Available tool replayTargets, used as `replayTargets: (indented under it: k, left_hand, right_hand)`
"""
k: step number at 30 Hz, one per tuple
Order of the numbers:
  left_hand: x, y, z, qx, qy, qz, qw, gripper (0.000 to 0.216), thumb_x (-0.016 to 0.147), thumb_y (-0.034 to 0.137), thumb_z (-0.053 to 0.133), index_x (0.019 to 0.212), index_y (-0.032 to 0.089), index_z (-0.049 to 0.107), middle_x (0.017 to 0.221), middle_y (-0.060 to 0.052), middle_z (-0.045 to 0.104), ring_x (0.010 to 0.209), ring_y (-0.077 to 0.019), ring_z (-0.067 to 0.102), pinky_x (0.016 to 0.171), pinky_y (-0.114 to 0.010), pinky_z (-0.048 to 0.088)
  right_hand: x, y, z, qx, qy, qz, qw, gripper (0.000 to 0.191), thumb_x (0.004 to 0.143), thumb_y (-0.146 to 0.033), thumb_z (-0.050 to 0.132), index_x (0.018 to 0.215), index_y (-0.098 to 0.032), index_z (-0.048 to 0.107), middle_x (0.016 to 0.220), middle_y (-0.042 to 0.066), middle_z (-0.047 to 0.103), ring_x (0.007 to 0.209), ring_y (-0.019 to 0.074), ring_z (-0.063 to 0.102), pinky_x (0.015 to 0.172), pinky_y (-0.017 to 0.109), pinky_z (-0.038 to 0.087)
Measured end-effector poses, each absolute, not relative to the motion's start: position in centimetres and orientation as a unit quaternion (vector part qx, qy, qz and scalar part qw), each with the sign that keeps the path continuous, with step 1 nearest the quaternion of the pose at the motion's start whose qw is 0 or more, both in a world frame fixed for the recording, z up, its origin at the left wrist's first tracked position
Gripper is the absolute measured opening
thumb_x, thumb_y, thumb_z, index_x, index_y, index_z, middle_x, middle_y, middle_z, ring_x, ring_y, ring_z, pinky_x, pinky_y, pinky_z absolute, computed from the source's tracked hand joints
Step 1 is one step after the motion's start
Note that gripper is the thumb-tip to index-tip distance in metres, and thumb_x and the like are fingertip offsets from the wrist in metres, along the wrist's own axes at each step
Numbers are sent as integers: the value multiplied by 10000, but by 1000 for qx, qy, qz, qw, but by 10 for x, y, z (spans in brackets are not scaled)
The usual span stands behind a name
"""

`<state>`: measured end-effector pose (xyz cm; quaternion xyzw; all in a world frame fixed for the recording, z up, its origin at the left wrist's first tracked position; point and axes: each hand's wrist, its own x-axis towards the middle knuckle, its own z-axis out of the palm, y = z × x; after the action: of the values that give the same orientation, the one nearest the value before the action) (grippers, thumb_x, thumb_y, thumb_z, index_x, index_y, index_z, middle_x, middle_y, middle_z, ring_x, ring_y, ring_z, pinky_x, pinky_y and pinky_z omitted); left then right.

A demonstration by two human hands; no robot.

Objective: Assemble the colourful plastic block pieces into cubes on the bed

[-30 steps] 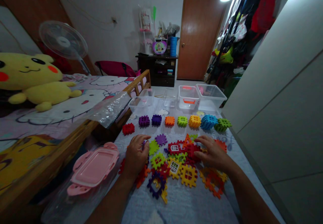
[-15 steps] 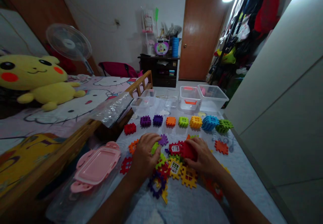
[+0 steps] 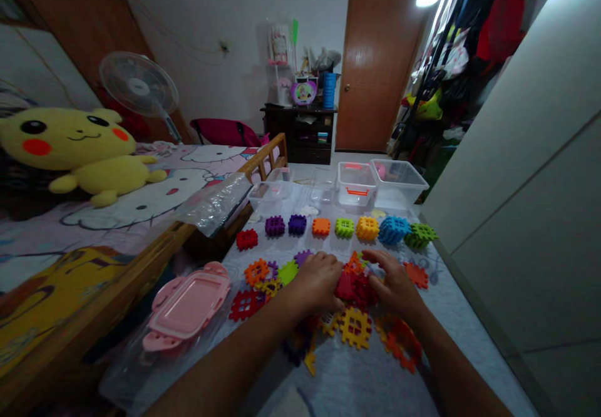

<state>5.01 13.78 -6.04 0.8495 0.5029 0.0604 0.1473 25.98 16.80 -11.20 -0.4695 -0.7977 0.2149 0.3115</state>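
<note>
My left hand (image 3: pixel 319 282) and my right hand (image 3: pixel 394 285) close from both sides on a red plastic waffle block (image 3: pixel 352 288), and their fingers hide part of it. An orange waffle piece (image 3: pixel 353 265) lies just above it. To the left lie an orange gear-edged piece (image 3: pixel 256 272) and a red piece (image 3: pixel 245 304). A yellow piece (image 3: pixel 354 328) sits below my hands. Along the back stands a row of several assembled cubes, including a blue one (image 3: pixel 393 230). Pale grey-blue cloth (image 3: pixel 357 379) lies under everything.
Clear plastic tubs (image 3: pixel 355 183) stand beyond the row of cubes. A pink lid (image 3: pixel 188 307) rests on a plastic bag at the left, beside a wooden bed rail (image 3: pixel 141 260). A tall white panel (image 3: pixel 516 185) bounds the right side.
My left hand has moved right, next to my right hand, around the red block. Orange, red and green pieces now show at the left, and the view has shifted slightly.
</note>
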Motion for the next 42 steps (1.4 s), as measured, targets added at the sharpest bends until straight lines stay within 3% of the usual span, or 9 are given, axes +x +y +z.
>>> replayTargets:
  k: [5, 16, 24, 31, 42]
  left_hand:
    - [65, 148, -58, 841, 529, 7, 113, 393, 598, 423, 782, 892, 187, 673, 984, -135, 684, 965, -330, 610, 848, -452, 480]
    - [60, 146, -46, 865, 496, -1, 81, 367, 611, 416, 744, 880, 178, 673, 971, -137, 687, 957, -321, 605, 878, -456, 462]
    - [-60, 171, -16, 770, 629, 74, 81, 364, 619, 328, 705, 968, 235, 657, 1031, -66, 672, 969, -265, 609, 847, -346, 461]
    - [-156, 185, -44, 683, 724, 42, 88, 342, 575, 304, 690, 892, 180, 655, 939, -92, 677, 848, -269, 636, 703, -325, 463]
    - [-166, 202, -70, 654, 742, 18, 145, 431, 511, 247, 708, 929, 158, 656, 936, -85, 704, 817, -259, 652, 674, -308, 473]
  right_hand:
    - [259, 171, -119, -478, -811, 177, 286, 365, 778, -155, 464, 1104, -176, 628, 1139, 106, 646, 1098, 255, 565, 995, 474, 434]
    - [263, 174, -132, -492, -800, 164, 301, 328, 808, -240, 458, 1068, -190, 652, 1123, 102, 650, 1087, 263, 577, 977, 474, 446]
    - [263, 176, -130, -501, -798, 173, 286, 321, 829, -288, 455, 1060, -185, 652, 1100, 110, 655, 1025, 269, 612, 895, 457, 498]
    - [262, 175, -132, -496, -805, 173, 274, 319, 862, -300, 430, 1055, -176, 651, 1118, 121, 645, 1025, 264, 616, 912, 461, 494]
    - [264, 178, -137, -505, -801, 175, 271, 338, 861, -326, 424, 1048, -177, 662, 1104, 121, 652, 1010, 261, 630, 887, 439, 516]
